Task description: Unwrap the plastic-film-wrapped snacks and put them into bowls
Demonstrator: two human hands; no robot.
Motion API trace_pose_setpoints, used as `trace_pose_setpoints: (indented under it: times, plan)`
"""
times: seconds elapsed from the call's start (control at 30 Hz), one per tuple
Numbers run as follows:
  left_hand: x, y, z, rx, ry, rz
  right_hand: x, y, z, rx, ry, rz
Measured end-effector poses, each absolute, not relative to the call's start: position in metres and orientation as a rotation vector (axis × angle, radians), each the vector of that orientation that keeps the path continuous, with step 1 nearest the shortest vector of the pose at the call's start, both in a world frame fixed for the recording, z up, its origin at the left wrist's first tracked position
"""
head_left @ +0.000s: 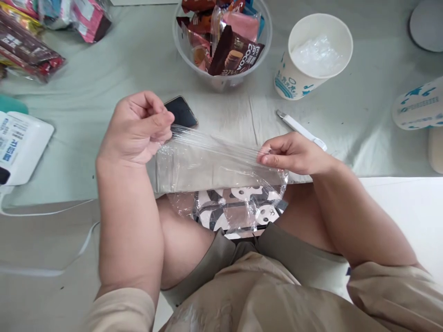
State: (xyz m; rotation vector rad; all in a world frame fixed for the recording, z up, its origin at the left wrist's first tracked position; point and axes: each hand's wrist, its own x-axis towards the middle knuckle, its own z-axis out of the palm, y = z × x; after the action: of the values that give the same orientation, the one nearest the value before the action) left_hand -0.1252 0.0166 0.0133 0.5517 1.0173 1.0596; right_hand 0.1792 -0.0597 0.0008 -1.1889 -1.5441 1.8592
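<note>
A sheet of clear plastic film (218, 147) is stretched between my two hands over the table's front edge, its loose part hanging toward my lap. My left hand (138, 127) pinches its left end, with a dark smartphone (182, 112) lying just behind the fingers. At the other end, my right hand (294, 154) pinches the film between thumb and fingers. Right behind that hand lies a white utility knife (301, 129). A box with panda pictures (238, 207) shows through the film between my thighs; I cannot tell whether the film touches it.
A clear bowl (221, 82) of wrapped snacks stands at the back middle. Right of it is a paper cup (313, 83) holding crumpled clear plastic. Snack packs (31, 46) lie at far left above a white device (26, 147) with a cable. Another printed cup (418, 106) lies at right.
</note>
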Motion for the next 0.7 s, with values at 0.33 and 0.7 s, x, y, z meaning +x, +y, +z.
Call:
trace_pose_setpoints:
  times: [0.33,0.7]
  plan:
    - [-0.139,0.027,0.017,0.657,1.152,1.35,0.179,-0.054,-0.009,-1.161,-1.001,1.343]
    - [-0.142,0.023,-0.018,1.059,1.052,0.654,0.208,-0.041,-0.031,-1.323,-0.864,1.083]
